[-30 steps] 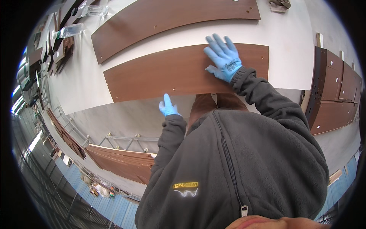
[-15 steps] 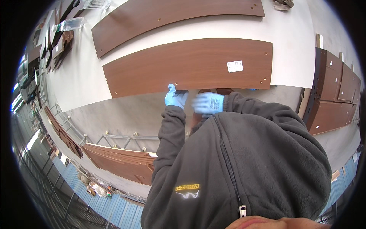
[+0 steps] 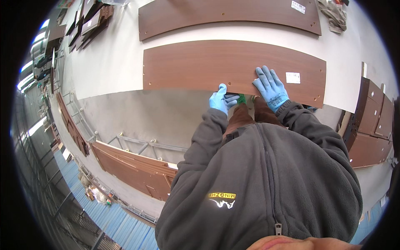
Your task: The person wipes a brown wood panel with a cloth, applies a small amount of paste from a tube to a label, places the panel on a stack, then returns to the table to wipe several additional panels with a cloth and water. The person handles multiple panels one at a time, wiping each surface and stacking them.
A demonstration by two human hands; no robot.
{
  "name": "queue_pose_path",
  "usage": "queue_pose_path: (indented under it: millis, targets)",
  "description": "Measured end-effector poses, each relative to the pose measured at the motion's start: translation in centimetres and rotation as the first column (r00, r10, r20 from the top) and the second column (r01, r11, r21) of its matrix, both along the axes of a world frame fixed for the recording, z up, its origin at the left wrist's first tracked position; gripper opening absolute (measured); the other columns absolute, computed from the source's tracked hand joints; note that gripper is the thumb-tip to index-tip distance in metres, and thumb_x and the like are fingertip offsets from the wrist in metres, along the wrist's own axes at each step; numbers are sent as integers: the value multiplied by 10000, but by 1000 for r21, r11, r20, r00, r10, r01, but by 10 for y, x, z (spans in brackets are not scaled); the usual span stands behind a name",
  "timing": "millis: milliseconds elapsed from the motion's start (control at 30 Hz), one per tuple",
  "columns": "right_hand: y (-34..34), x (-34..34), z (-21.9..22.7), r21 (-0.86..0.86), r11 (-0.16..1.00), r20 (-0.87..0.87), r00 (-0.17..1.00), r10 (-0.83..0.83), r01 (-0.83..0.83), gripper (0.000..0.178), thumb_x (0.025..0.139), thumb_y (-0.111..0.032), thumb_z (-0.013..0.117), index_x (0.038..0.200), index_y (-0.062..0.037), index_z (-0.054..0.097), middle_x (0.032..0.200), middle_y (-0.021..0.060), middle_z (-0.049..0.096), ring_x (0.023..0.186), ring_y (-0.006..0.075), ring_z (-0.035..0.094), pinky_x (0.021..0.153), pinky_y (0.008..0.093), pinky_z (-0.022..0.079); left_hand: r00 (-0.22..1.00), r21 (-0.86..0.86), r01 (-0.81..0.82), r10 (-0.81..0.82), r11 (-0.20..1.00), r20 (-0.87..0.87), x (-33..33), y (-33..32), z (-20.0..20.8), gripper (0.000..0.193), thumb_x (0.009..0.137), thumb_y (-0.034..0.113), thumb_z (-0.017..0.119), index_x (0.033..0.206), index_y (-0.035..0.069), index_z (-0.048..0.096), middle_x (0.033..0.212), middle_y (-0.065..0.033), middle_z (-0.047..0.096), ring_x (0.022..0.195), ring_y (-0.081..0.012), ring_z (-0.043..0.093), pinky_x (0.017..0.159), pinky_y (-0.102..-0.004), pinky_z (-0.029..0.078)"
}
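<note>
A long brown wood-grain panel [image 3: 196, 66] lies across a white surface in front of me, with drilled holes and a white label [image 3: 293, 78] towards its right end. My left hand [image 3: 221, 100], in a blue glove, grips the panel's near edge, thumb by a hole and fingers curled at the edge. Further right, my right hand [image 3: 271, 88], gloved the same way, rests flat on the panel with fingers spread, left of the label. Beyond lies a second, similar brown panel [image 3: 233, 14].
Stacked dark boards [image 3: 93, 25] sit at the far left. Grey cloth [image 3: 334, 16] lies at the far right. Brown panels [image 3: 366, 125] are stacked on my right, more panels [image 3: 131, 166] behind on the left beside a metal roller frame [image 3: 146, 146].
My right hand has come up from below the near edge and now lies on the panel. My left hand stays at the edge. The view has shifted, placing both panels further right.
</note>
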State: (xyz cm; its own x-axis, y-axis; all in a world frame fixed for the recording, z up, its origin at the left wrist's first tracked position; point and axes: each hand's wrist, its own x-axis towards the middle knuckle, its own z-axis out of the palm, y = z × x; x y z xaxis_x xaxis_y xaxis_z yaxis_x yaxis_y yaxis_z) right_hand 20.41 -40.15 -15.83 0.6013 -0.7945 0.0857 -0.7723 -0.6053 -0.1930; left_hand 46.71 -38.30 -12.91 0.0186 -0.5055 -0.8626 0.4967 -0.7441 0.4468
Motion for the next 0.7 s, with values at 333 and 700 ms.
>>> queue_pose_path:
  millis: [333, 700]
  targets:
    - [-63, -84, 189, 296, 951, 107, 987, -123, 86, 528, 783, 28, 726, 1303, -22, 649, 1125, 206, 744, 997, 361, 733, 915, 425, 604, 683, -671, 602, 157, 433, 713, -12, -35, 138, 229, 1014, 147, 714, 1095, -64, 751, 1036, -147, 765, 962, -267, 736, 899, -388, 588]
    - [-135, -244, 125, 684, 637, -39, 889, -455, 356, 516, 909, -403, 787, 1244, -14, 738, 1092, 223, 767, 1011, 356, 743, 944, 422, 575, -173, 117, 982, 460, 147, 871, -43, -187, 57, 843, 955, 689, 609, 1551, 97, 542, 1565, -192, 539, 1544, -387, 368, 1274, -574, 190]
